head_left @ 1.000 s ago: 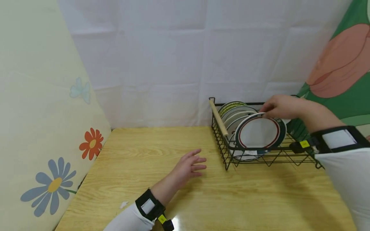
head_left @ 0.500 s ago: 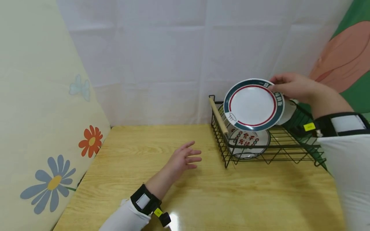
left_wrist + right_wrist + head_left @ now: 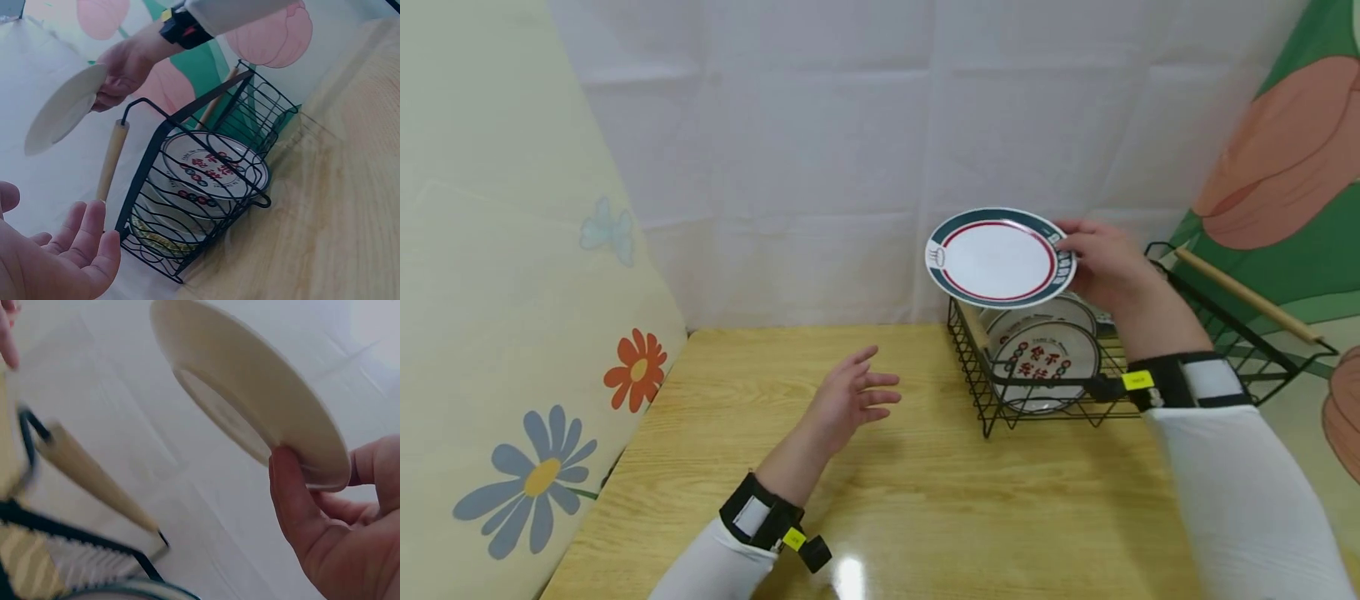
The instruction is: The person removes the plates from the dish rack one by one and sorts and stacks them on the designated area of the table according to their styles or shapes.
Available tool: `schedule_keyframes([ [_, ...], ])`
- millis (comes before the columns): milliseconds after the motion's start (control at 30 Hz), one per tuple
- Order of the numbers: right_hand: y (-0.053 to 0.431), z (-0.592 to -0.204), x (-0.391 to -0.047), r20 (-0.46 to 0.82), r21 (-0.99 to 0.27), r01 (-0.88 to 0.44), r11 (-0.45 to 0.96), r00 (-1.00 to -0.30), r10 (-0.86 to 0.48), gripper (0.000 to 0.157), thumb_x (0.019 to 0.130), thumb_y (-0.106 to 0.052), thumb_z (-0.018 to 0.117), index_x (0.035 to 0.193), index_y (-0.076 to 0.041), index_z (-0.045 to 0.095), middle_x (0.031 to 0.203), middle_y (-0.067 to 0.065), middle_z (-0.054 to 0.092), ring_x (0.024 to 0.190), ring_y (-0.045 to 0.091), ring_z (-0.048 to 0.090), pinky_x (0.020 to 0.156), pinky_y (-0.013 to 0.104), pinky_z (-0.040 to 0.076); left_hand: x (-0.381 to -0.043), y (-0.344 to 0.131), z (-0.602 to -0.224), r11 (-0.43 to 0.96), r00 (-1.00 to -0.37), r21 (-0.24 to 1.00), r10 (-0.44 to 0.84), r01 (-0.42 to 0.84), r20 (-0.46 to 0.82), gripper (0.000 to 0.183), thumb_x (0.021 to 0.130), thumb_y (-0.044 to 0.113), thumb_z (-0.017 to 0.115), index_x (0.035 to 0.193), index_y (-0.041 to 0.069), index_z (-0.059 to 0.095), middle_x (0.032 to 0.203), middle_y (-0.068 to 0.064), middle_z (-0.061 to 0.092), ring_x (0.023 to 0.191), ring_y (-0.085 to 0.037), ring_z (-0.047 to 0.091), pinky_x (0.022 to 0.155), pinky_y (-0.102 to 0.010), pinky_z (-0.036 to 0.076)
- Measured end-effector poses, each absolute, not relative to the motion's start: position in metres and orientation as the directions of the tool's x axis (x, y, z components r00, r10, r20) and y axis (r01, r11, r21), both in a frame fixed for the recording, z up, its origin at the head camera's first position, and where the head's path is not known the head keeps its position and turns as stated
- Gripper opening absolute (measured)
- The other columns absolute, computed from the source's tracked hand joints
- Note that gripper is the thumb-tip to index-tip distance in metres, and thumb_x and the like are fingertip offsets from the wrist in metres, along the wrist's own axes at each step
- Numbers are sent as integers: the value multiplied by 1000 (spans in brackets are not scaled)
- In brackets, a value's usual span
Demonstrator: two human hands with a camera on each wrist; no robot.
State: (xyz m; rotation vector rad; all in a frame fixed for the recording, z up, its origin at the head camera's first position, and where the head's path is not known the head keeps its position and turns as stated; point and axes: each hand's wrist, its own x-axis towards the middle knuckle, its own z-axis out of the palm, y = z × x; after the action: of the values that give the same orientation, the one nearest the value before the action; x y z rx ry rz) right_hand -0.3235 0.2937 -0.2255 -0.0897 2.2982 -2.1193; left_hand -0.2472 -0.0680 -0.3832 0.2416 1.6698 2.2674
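Note:
My right hand (image 3: pixel 1105 262) pinches the rim of a white plate (image 3: pixel 1000 258) with a dark green border and a red ring. The plate is held in the air above the left end of the black wire dish rack (image 3: pixel 1120 381), its face tilted upward. From the right wrist view, the plate's pale underside (image 3: pixel 250 369) shows with fingers against it. Below, a white plate with red characters (image 3: pixel 1047 362) leans in the rack in front of other plates. My left hand (image 3: pixel 850 396) hovers over the table left of the rack, fingers spread and holding nothing.
Wooden handles cap the rack's two ends, the right one (image 3: pixel 1247 293) rising above its rim. The wooden table (image 3: pixel 925 500) meets a white cloth backdrop (image 3: pixel 812 167) behind. A flower-patterned panel (image 3: pixel 512 333) stands along the left side.
My right hand has lifted the green-bordered plate out of the rack and carried it left, tipping it flatter. The plate with red characters is uncovered. My left hand has drifted slightly left and up.

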Motion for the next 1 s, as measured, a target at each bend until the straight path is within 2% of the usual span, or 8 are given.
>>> schedule_keyframes([
  [167, 259, -242, -302, 64, -996, -53, -77, -987, -147, 59, 105, -10, 53, 160, -7, 33, 110, -4, 71, 79, 10, 69, 70, 21, 59, -246, -80, -374, -274, -951, 955, 307, -114, -25, 50, 110, 35, 38, 158, 21, 35, 105, 1, 77, 88, -15, 75, 90, -39, 59],
  [333, 228, -256, -283, 100, -971, -40, -234, -963, -250, 62, 103, -3, 53, 160, -3, 30, 114, 3, 74, 76, 13, 71, 68, 23, 60, -243, -89, -363, -292, -965, 953, 262, -77, 2, 50, 109, 37, 36, 158, 22, 35, 94, 4, 77, 81, -15, 74, 85, -37, 59],
  [467, 210, -269, -269, 140, -935, -22, -354, -940, -311, 63, 102, 2, 52, 160, 1, 27, 116, 7, 73, 74, 14, 72, 68, 24, 61, -238, -94, -357, -353, -954, 934, 293, -52, 58, 54, 110, 43, 31, 159, 23, 32, 89, 4, 77, 77, -13, 73, 84, -34, 60],
  [633, 190, -281, -249, 149, -934, -39, -355, -946, -287, 61, 102, 0, 54, 159, -1, 31, 119, 4, 72, 77, 12, 72, 71, 23, 61, -233, -99, -353, -474, -944, 880, 304, -32, 130, 50, 110, 46, 25, 151, 20, 37, 82, 2, 76, 71, -12, 69, 78, -31, 60],
  [733, 177, -286, -239, 143, -943, -53, -330, -956, -255, 61, 101, -1, 56, 159, -3, 35, 122, 3, 70, 80, 11, 71, 73, 22, 61, -230, -102, -349, -484, -956, 875, 259, -6, 137, 47, 109, 47, 26, 143, 21, 45, 81, 2, 76, 69, -13, 67, 73, -28, 59],
  [867, 164, -294, -231, 133, -948, -48, -316, -958, -254, 60, 101, 0, 56, 158, -4, 37, 120, 1, 72, 81, 11, 73, 75, 24, 62, -225, -106, -344, -475, -962, 879, 219, 42, 164, 53, 108, 48, 29, 141, 14, 52, 89, 3, 78, 70, -13, 69, 70, -26, 59],
  [1000, 156, -301, -230, 130, -946, -39, -323, -955, -265, 59, 100, 0, 56, 156, -4, 39, 117, 0, 74, 79, 12, 74, 75, 27, 63, -223, -111, -342, -479, -954, 876, 229, 63, 194, 54, 109, 42, 30, 148, 9, 47, 100, 3, 79, 77, -12, 74, 72, -27, 62],
])
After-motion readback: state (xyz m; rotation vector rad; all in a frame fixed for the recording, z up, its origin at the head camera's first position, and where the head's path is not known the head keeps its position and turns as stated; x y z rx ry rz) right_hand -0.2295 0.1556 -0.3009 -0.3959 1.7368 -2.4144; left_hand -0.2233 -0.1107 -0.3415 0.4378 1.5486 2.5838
